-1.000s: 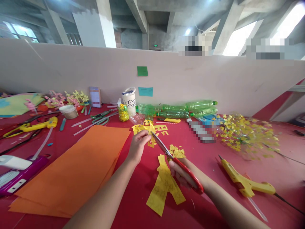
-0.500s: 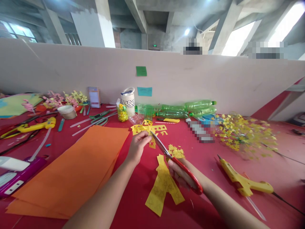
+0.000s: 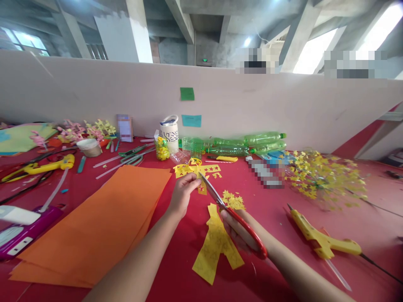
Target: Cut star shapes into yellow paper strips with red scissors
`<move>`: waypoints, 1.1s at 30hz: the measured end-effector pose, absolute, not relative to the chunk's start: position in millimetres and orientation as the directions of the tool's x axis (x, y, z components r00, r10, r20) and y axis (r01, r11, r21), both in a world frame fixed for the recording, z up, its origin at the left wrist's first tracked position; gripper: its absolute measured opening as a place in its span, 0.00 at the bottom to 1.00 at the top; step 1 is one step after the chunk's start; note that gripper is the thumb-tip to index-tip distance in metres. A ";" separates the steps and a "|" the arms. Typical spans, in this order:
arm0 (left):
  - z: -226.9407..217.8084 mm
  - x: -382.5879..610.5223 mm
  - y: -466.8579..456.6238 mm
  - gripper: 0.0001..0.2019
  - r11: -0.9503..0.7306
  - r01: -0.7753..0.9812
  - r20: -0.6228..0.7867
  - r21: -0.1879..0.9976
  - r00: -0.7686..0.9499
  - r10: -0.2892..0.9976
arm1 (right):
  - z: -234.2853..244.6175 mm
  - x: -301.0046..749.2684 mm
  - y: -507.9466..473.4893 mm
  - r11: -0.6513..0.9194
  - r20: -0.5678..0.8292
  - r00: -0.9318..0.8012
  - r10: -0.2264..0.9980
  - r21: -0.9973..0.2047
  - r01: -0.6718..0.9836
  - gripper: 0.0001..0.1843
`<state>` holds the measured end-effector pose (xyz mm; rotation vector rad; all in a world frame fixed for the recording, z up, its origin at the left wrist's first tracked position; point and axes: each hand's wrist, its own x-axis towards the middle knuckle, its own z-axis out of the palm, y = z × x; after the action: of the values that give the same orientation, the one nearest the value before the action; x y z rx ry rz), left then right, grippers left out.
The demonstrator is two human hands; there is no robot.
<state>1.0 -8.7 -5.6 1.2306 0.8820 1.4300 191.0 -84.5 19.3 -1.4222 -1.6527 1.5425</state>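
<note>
My right hand (image 3: 237,228) is wrapped around the red-handled scissors (image 3: 248,230), whose blades point up and left. Their tips reach a small piece of yellow paper (image 3: 199,171) pinched between the thumb and fingers of my left hand (image 3: 184,193); its outline merges with the scraps behind. Beyond the hands lie yellow paper scraps (image 3: 211,168) with star-shaped holes. A pile of cut yellow stars (image 3: 233,200) sits just past the scissors. Closer to me, yellow paper strips (image 3: 208,256) with faint drawn outlines rest on the red table (image 3: 176,268).
Orange sheets (image 3: 94,226) cover the left of the table. A yellow glue gun (image 3: 324,243) and yellow star sprays (image 3: 321,176) lie at right. Green plastic bottles (image 3: 229,149), a white tumbler (image 3: 170,134) and a yellow cutter (image 3: 227,159) stand or lie toward the partition.
The scissors' handles have shifted slightly and the blades look a little closer together. My left hand keeps its pinch in nearly the same place.
</note>
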 end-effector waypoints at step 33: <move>3.2 12.2 -18.0 0.16 -0.141 -0.238 0.139 0.961 -0.025 0.990 | 10.6 188.5 -81.2 -0.243 -0.333 -0.271 0.903 -0.916 0.319 0.27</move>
<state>12.2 -18.0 3.2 1.1233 0.9629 1.4222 188.5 -81.2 10.6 -1.4822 -1.5164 1.5414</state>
